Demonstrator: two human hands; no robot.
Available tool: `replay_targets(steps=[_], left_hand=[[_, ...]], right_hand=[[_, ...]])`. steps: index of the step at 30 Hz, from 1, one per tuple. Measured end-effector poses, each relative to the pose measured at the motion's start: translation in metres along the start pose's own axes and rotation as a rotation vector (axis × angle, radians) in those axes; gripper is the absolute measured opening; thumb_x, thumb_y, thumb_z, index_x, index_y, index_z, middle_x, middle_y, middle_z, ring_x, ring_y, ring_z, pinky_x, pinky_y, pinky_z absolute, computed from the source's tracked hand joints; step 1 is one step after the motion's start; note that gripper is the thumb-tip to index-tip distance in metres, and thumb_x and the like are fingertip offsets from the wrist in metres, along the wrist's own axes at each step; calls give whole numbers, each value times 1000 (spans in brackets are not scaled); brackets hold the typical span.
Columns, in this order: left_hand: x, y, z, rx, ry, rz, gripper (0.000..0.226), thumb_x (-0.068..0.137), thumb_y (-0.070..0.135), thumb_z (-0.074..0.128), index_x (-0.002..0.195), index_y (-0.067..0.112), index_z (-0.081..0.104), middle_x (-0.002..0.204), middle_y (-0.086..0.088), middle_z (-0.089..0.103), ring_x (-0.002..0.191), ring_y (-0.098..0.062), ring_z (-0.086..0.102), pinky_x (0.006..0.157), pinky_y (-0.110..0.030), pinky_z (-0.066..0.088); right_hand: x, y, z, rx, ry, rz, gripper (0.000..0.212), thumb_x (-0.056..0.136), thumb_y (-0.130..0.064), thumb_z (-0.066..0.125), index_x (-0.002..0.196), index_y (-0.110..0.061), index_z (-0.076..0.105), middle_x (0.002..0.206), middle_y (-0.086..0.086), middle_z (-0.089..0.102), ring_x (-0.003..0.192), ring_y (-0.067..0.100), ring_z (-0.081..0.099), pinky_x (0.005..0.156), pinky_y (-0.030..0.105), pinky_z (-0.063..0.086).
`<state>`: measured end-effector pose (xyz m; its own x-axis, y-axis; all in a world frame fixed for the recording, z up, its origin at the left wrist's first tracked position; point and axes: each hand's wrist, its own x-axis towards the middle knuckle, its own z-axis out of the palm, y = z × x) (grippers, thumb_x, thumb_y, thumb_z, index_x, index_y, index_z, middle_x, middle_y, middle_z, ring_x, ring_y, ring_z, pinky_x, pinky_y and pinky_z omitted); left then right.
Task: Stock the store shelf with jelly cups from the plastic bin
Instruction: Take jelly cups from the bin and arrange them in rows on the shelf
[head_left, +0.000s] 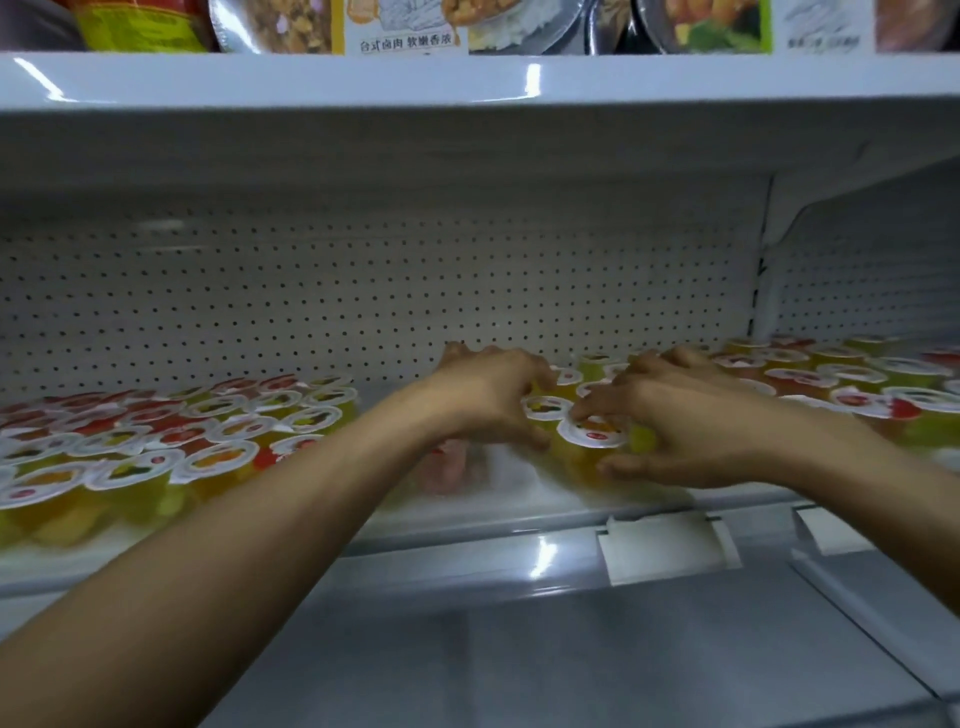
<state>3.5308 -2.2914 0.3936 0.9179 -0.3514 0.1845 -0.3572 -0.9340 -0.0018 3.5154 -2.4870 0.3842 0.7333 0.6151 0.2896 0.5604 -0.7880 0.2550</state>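
While poised over shelf (519, 493) | right hand (680, 431) grips jelly cup (592, 434) | left hand (488, 397) grip unclear

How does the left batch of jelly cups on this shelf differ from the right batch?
The left batch lies untouched; the left hand and right hand both curl over the left end of the right batch. The left batch shows unobstructed; the right forearm covers part of the right batch. Both are white-lidded cups, yellow and red mixed, on one shelf.
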Motion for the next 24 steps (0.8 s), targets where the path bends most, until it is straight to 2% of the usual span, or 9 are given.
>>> replay_targets(steps=[4, 7, 11, 14, 16, 18, 21, 24], left_hand=[[23, -8, 1, -175, -88, 8, 51, 74, 31, 80, 122, 26, 62, 116, 5, 66, 104, -12, 61, 97, -35, 49], [32, -13, 2, -226, -81, 18, 43, 72, 30, 81, 112, 26, 67, 105, 7, 69, 96, -11, 64, 92, -34, 52], [35, -17, -1, -222, -41, 20, 49, 71, 38, 82, 115, 24, 67, 103, 8, 68, 95, -10, 63, 86, -28, 53], [29, -31, -18, -230, 48, 0, 47, 70, 35, 83, 114, 25, 67, 99, 9, 67, 89, -5, 63, 82, -24, 53], [21, -49, -33, -254, 87, -26, 46, 70, 34, 83, 112, 26, 67, 97, 10, 67, 85, -1, 61, 80, -23, 52], [12, -71, -45, -268, 103, -77, 49, 70, 35, 84, 115, 25, 66, 100, 10, 66, 88, -2, 61, 82, -24, 52], [1, -104, -52, -210, 54, -157, 54, 73, 36, 82, 123, 24, 63, 108, 9, 65, 94, -4, 59, 84, -22, 49], [-3, -128, -46, -157, -56, -184, 57, 73, 37, 82, 125, 26, 64, 109, 10, 65, 94, -1, 59, 80, -17, 47]], right_hand=[[8, 3, 9, 45, 40, -34, 50, 82, -65, 49, 129, -49, 45, 121, -3, 58, 114, 16, 44, 98, 34, 27], [14, 4, 13, 75, 63, -37, 45, 80, -64, 49, 122, -49, 48, 109, -6, 60, 104, 14, 46, 96, 33, 29], [20, 1, 6, 167, 53, -44, 41, 77, -60, 58, 115, -47, 54, 104, -15, 62, 97, 8, 52, 94, 30, 31], [29, -2, -4, 294, 50, -34, 39, 75, -55, 65, 112, -44, 57, 100, -17, 65, 89, 5, 59, 84, 27, 43], [38, -6, -9, 356, 45, -18, 37, 75, -56, 66, 108, -43, 58, 97, -17, 65, 85, 5, 60, 78, 33, 52], [51, -11, -10, 384, 33, -8, 34, 75, -57, 66, 104, -41, 58, 92, -17, 64, 80, 5, 61, 74, 36, 55], [74, -22, -3, 405, 0, -11, 31, 75, -53, 69, 100, -37, 60, 92, -15, 63, 79, 4, 59, 75, 35, 55], [99, -31, 5, 471, -56, -26, 30, 75, -38, 76, 102, -32, 64, 99, -13, 64, 84, 4, 59, 80, 33, 54]])
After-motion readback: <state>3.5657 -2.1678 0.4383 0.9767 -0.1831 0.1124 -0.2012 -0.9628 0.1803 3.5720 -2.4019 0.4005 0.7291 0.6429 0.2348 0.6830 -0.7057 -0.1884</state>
